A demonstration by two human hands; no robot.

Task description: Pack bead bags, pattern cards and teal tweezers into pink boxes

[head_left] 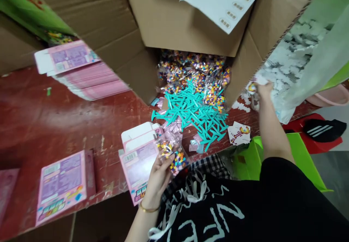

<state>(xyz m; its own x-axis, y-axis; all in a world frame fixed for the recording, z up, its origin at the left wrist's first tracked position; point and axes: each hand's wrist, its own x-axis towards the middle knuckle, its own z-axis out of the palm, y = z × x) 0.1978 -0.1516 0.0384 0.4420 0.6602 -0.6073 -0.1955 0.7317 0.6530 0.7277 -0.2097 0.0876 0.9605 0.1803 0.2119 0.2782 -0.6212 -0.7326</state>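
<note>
My left hand (159, 173) is closed on a clear bag of small multicoloured beads (177, 159), just over a pink and purple box (137, 162) with its white end flaps open. My right hand (264, 91) reaches out beside the carton's right wall, next to white pegboard pieces (302, 53). A white card with a yellow print (252, 87) is at its fingers, which are smeared, so its grip is unclear. Between the hands lies a heap of turquoise plastic sticks (191, 109), with small pink packets (173, 127) at its left edge.
Bags of beads (191, 67) fill the opening of a cardboard carton (188, 20). Flattened pink boxes (92, 80) are stacked at left on the red table (114, 115). Another pink box (64, 184) stands near the front edge. Pattern cards (240, 133) and a green bin (248, 162) are at right.
</note>
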